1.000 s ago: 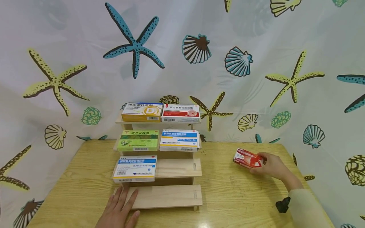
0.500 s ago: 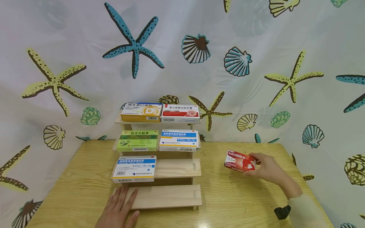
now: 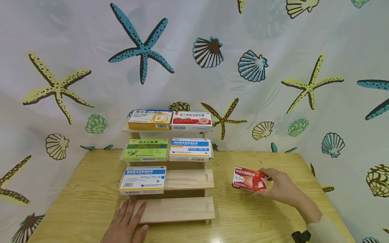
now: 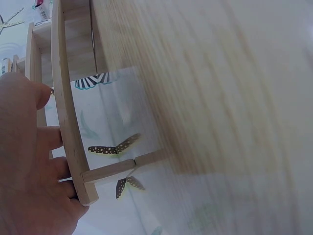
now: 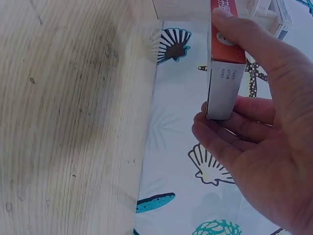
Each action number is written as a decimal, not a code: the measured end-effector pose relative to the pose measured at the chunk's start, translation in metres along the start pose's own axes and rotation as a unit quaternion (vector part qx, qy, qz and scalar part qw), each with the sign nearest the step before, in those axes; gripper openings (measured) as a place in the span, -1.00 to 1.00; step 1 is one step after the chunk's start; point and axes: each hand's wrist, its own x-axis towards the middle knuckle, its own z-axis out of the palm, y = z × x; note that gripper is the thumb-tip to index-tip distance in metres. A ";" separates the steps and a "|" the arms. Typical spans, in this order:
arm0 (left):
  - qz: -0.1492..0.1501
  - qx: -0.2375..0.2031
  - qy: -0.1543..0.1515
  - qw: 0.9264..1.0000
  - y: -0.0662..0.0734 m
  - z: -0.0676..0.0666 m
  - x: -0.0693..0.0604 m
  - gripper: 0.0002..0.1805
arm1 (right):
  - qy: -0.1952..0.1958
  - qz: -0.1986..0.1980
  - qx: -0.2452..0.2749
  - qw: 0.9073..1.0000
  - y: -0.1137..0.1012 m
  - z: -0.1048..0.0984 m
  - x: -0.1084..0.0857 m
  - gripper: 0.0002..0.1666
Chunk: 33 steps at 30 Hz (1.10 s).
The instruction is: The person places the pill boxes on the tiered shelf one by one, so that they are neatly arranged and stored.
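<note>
In the head view, my right hand [image 3: 281, 187] pinches a red and white medicine box [image 3: 247, 179] by its right end, above the table to the right of the stepped wooden rack [image 3: 179, 210]. The right wrist view has the thumb on the red face of the box [image 5: 225, 83], with fingers against the opposite side. My left hand [image 3: 126, 219] rests with spread, fairly straight fingers on the left end of the rack's lowest step. Seen from the left wrist, its fingers [image 4: 61, 166] lie partly hidden behind the front board.
On the rack's top step are a yellow D3 box [image 3: 150, 119] and a red-white box [image 3: 191, 120]. Below them sit a green box [image 3: 146, 150] and a blue-white box [image 3: 190, 149]. Another blue-white box [image 3: 143, 180] occupies the third step's left half. A patterned cloth [image 3: 243, 101] hangs behind the table.
My right hand has carried the red and white medicine box leftward toward the rack and slightly nearer me, turning its printed face more into view. The left hand has stayed in place.
</note>
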 end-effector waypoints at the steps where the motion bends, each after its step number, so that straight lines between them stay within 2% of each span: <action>1: 0.000 0.000 0.000 1.000 0.000 0.000 0.000 -0.27 | -0.001 -0.003 -0.001 1.000 -0.001 0.001 -0.001 0.05; 10: 0.002 0.010 0.004 1.000 0.000 0.000 -0.001 -0.27 | -0.007 -0.022 -0.002 1.000 -0.015 0.009 -0.008 0.06; 18: 0.002 0.005 0.008 1.000 0.000 0.001 -0.001 -0.26 | -0.031 -0.031 0.013 0.999 -0.030 0.017 -0.014 0.02; 21: 0.009 0.015 0.024 1.000 0.000 0.003 -0.002 -0.27 | -0.044 -0.037 0.014 0.998 -0.036 0.021 -0.016 0.03; 25: 0.011 0.022 0.031 0.999 0.000 0.005 -0.002 -0.27 | -0.054 -0.045 0.017 0.997 -0.043 0.028 -0.018 0.03; 33: 0.006 0.002 0.017 1.000 0.000 0.005 -0.001 -0.25 | -0.084 -0.044 0.041 0.995 -0.055 0.044 -0.021 0.04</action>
